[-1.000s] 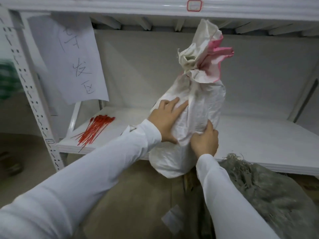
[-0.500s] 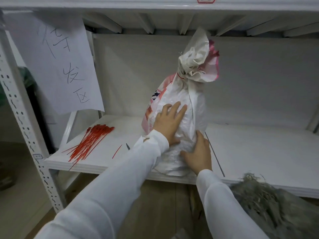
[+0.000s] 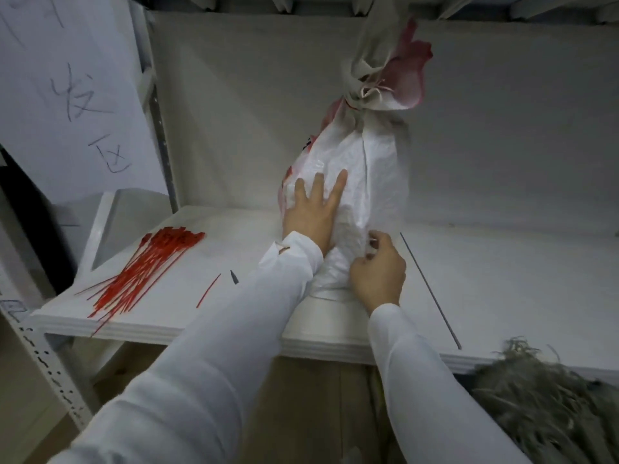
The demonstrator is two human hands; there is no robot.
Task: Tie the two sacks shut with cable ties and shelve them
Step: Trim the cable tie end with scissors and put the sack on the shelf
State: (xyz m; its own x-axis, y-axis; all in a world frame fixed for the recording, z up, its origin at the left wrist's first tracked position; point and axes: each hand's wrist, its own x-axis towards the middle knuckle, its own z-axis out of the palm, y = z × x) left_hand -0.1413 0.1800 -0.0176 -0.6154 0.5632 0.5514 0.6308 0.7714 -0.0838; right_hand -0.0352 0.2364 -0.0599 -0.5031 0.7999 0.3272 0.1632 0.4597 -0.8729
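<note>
A white woven sack [image 3: 368, 169] with red print stands upright on the white shelf board [image 3: 502, 279], its neck bunched and tied near the top. My left hand [image 3: 311, 212] presses flat on the sack's left side, fingers spread. My right hand [image 3: 378, 272] is at the sack's lower right, fingers curled and pinching the fabric. A bundle of red cable ties [image 3: 147, 262] lies on the shelf's left end, and one loose red tie [image 3: 208, 290] lies beside it. A second, grey sack [image 3: 549, 403] sits below the shelf at bottom right.
A paper sheet with handwriting [image 3: 70, 95] hangs from the perforated upright [image 3: 43, 356] at left. A small dark cut-off tip [image 3: 234, 276] lies near the loose tie. A thin seam [image 3: 432, 293] runs across the shelf right of the sack. The shelf above is close over the sack's top.
The sack went from held in the air at the shelf edge to standing on the board, further in. My right hand shifted from flat on it to pinching the fabric.
</note>
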